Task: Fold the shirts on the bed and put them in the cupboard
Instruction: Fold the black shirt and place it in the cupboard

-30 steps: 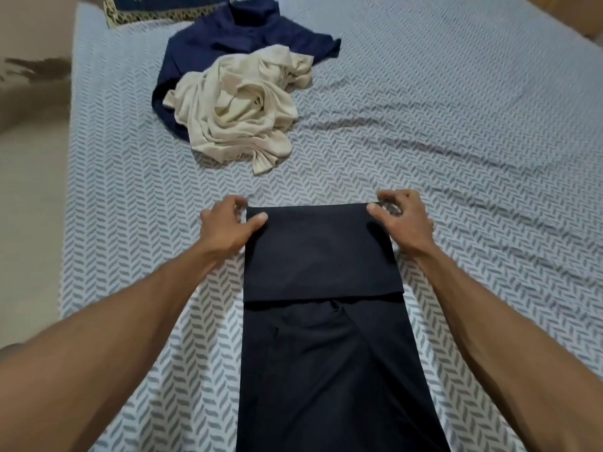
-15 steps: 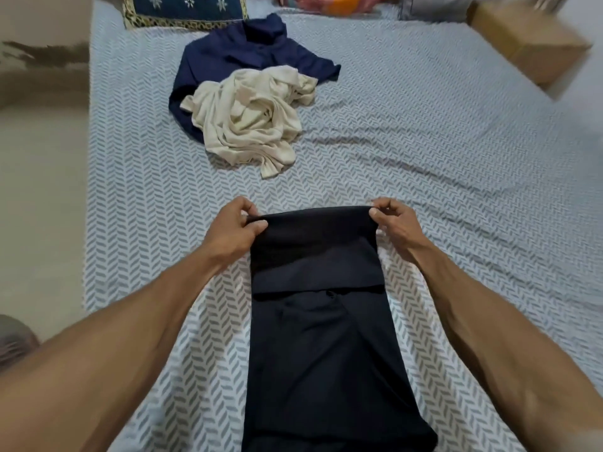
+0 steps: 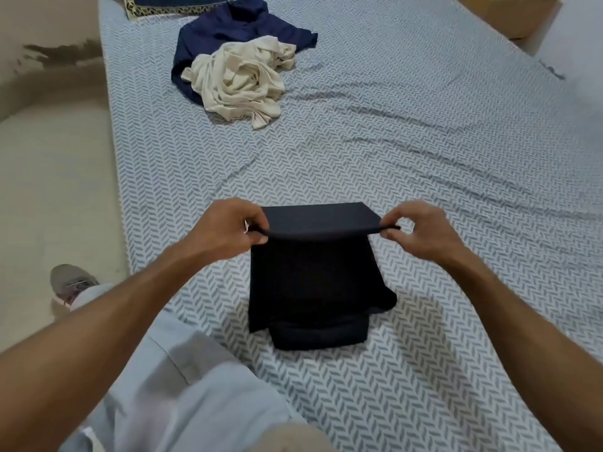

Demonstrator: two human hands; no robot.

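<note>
Your left hand [image 3: 233, 226] and right hand [image 3: 412, 231] each pinch a corner of the black shirt [image 3: 313, 282] in the middle of the frame, over the bed [image 3: 424, 151]. If one pinch slips, the fold may fall open crooked.

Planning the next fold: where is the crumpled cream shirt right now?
The crumpled cream shirt lies at the far left of the patterned bed sheet, partly on top of the navy blue shirt, beyond the black shirt being folded.
</note>
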